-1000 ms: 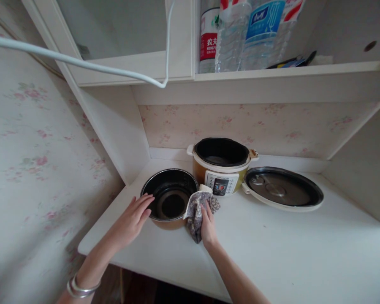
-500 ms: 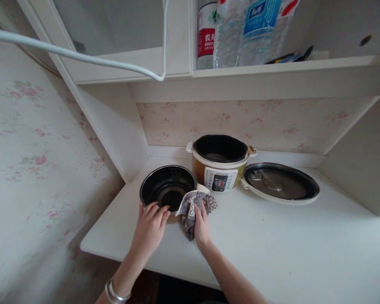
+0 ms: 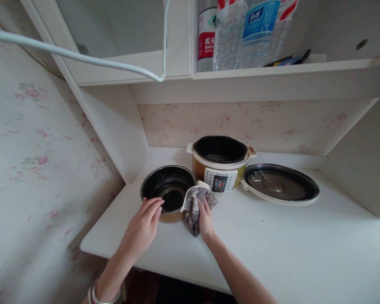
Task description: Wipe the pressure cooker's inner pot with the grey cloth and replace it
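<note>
Hands reach in at the black inner pot [image 3: 172, 200] from either side: the left hand [image 3: 147, 215], its fingers close together and slightly curved, lies at the near rim, while the right hand [image 3: 205, 217] pinches a bunched grey patterned cloth [image 3: 194, 207] between thumb and fingers against the pot's outer side. The pot sits upright and open on the white surface [image 3: 259, 253], between the two hands and a little beyond them. Past the right hand stands the cooker body [image 3: 199, 166], uncovered, its control panel [image 3: 220, 181] facing the hands. Farther to the right of that hand, the round lid [image 3: 280, 184] lies with its dark inner face up. Plastic bottles [image 3: 229, 38] stand on a shelf [image 3: 272, 71] above and beyond the hands.
</note>
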### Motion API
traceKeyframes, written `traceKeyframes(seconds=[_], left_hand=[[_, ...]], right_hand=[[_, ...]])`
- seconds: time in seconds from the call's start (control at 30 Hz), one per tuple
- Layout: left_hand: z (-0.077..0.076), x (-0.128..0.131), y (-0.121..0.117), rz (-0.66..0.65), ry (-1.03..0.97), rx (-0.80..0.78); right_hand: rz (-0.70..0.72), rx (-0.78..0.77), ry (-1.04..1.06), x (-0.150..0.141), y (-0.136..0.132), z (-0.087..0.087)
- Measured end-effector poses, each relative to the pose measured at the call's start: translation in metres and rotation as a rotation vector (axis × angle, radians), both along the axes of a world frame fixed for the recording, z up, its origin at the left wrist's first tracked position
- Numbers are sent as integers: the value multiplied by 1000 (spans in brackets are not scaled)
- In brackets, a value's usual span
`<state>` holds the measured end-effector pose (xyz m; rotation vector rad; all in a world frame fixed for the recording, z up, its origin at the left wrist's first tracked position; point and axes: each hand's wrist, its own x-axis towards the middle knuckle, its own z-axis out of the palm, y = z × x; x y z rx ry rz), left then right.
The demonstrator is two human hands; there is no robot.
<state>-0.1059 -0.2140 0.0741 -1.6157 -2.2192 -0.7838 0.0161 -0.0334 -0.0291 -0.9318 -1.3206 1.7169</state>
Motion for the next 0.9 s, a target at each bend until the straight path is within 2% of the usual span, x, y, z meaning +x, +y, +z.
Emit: traceKeyframes(seconds=[0.07, 0.13, 0.2, 0.27, 0.4, 0.57, 0.73, 0.83, 0.9], left_hand=[[1, -38, -8, 36, 27, -65], [-4, -68, -13, -6, 44, -171], [-13, -85, -16, -43, 47, -253], [-21, -88, -17, -42, 45, -275], [-32, -61, -11, 24, 61, -172], [-36, 5, 15, 196, 105, 38], [-41, 62, 45, 266, 9, 104], [-38, 71, 42, 202, -91, 198], [-31, 61, 32, 141, -153, 234]], right_hand=[[6, 1, -2, 0, 0, 2], [6, 12, -2, 0, -1, 4], [5, 25, 3, 0, -2, 5], [-2, 33, 18, -2, -5, 5], [-55, 21, 5, -7, -18, 0], [-63, -1, -50, -12, -39, -7], [7, 70, -65, -10, -32, -7], [10, 74, -75, -8, -16, -1], [15, 81, -79, -7, -6, 3]])
